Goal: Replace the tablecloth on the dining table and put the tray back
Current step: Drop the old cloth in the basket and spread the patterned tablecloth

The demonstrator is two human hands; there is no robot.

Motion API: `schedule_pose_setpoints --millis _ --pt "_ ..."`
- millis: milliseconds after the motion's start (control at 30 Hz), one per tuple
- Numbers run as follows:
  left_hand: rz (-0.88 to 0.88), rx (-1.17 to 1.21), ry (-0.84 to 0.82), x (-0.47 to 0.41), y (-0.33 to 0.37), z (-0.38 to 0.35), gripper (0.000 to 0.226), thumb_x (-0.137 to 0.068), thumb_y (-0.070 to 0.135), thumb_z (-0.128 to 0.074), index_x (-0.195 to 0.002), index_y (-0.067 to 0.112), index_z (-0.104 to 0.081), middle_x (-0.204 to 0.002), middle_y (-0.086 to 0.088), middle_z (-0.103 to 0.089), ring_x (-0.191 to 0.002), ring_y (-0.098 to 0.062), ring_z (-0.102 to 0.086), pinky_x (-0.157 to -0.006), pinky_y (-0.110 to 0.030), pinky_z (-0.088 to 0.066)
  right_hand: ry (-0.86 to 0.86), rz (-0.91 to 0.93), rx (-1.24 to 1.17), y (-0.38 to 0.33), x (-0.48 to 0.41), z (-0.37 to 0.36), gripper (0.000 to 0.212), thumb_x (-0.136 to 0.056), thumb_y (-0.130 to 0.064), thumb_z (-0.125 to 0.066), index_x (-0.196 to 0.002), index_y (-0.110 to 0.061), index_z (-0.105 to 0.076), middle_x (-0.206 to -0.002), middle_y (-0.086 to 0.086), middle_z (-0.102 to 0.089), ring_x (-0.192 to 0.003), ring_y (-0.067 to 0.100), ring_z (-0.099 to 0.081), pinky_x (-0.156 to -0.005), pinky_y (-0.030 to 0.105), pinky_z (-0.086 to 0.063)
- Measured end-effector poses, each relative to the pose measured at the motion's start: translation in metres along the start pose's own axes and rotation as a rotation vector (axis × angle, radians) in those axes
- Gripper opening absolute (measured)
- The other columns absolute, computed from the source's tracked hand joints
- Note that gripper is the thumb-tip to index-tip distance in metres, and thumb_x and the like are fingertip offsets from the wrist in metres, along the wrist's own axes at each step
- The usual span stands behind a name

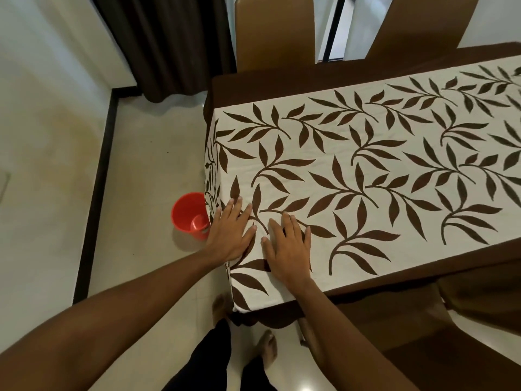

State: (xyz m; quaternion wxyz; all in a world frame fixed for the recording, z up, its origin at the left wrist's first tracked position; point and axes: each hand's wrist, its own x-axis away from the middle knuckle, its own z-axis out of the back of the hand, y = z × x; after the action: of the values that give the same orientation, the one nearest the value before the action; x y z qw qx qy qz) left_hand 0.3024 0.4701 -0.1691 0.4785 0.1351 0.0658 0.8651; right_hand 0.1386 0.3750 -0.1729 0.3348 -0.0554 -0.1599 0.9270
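Observation:
A white tablecloth with a brown leaf print (366, 170) lies along the dining table, on top of a plain dark brown cloth (270, 83) that shows as a border. Its near end hangs over the table's short edge. My left hand (229, 232) lies flat with straight fingers on the cloth at the near left corner. My right hand (287, 246) presses flat on the cloth just beside it. No tray is in view.
A red plastic bucket (189, 214) with a small scoop inside stands on the floor left of the table end. Brown chairs (275, 29) line the far side, another chair (479, 314) stands at the near right. Dark curtains (166, 40) hang behind. My bare feet (267, 348) are below.

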Motion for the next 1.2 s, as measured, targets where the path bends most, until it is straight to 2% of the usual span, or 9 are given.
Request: schedule_pose_setpoints --millis 133,367,500,633,833,933,1200 --pt "-0.012 0.011 -0.001 -0.034 -0.002 0.012 0.066 -0.103 0.054 -0.028 -0.16 0.024 -0.014 -0.168 -0.009 -0.006 -0.155 -0.028 -0.001 -0.123 -0.053 -0.004 0.011 -0.054 -0.042 0.003 -0.038 0.013 0.053 -0.102 -0.051 -0.039 -0.148 -0.025 -0.045 -0.163 0.008 -0.031 -0.154 0.027 -0.019 -0.121 0.061 -0.018" --pt "0.012 -0.004 -0.054 -0.135 -0.025 0.032 0.067 -0.103 0.057 -0.022 -0.16 0.026 -0.008 -0.168 -0.009 -0.001 -0.155 -0.029 0.002 -0.124 -0.053 -0.003 -0.126 -0.131 -0.006 0.007 -0.122 0.005 0.063 -0.103 -0.061 -0.02 -0.159 -0.032 -0.02 -0.17 0.005 -0.004 -0.156 0.026 0.006 -0.122 0.061 0.005" --pt "-0.019 -0.024 -0.024 -0.205 -0.054 0.047 0.069 -0.101 0.061 -0.021 -0.16 0.028 -0.006 -0.168 -0.008 0.001 -0.155 -0.03 0.003 -0.123 -0.055 -0.002 -0.134 -0.148 0.006 -0.005 -0.185 0.002 0.064 -0.102 -0.064 -0.015 -0.16 -0.036 -0.014 -0.17 0.003 0.002 -0.156 0.024 0.01 -0.119 0.061 0.012" --pt "-0.001 -0.043 -0.017 -0.293 -0.088 0.068 0.069 -0.1 0.064 -0.021 -0.16 0.031 -0.011 -0.168 -0.007 -0.002 -0.155 -0.031 0.002 -0.123 -0.056 -0.001 -0.091 -0.2 0.006 -0.018 -0.277 -0.002 0.064 -0.102 -0.063 -0.017 -0.159 -0.034 -0.018 -0.17 0.005 -0.004 -0.156 0.027 0.005 -0.12 0.063 0.009" --pt "0.061 -0.05 0.023 -0.399 -0.137 0.094 0.074 -0.097 0.07 -0.014 -0.16 0.032 -0.008 -0.168 -0.008 0.0 -0.154 -0.032 0.003 -0.122 -0.056 0.002 -0.094 -0.213 0.022 -0.029 -0.396 -0.01 0.065 -0.102 -0.065 -0.015 -0.16 -0.037 -0.011 -0.17 0.004 0.001 -0.156 0.029 0.009 -0.118 0.065 0.009" --pt "0.088 -0.04 0.035 -0.428 -0.146 0.099 0.075 -0.096 0.07 -0.017 -0.16 0.031 -0.007 -0.168 -0.008 0.0 -0.154 -0.033 0.005 -0.121 -0.058 0.003 -0.124 -0.232 0.048 -0.032 -0.435 -0.014 0.066 -0.101 -0.067 -0.013 -0.16 -0.039 -0.007 -0.17 0.002 0.005 -0.155 0.03 0.012 -0.117 0.066 0.011" --pt "0.086 -0.058 0.04 -0.48 -0.158 0.112 0.076 -0.096 0.07 -0.018 -0.16 0.03 -0.007 -0.168 -0.008 -0.001 -0.154 -0.035 0.004 -0.121 -0.06 0.003 -0.075 -0.261 0.069 -0.037 -0.496 -0.021 0.071 -0.098 -0.072 -0.009 -0.16 -0.039 -0.007 -0.17 0.003 0.005 -0.156 0.03 0.011 -0.118 0.067 0.005"
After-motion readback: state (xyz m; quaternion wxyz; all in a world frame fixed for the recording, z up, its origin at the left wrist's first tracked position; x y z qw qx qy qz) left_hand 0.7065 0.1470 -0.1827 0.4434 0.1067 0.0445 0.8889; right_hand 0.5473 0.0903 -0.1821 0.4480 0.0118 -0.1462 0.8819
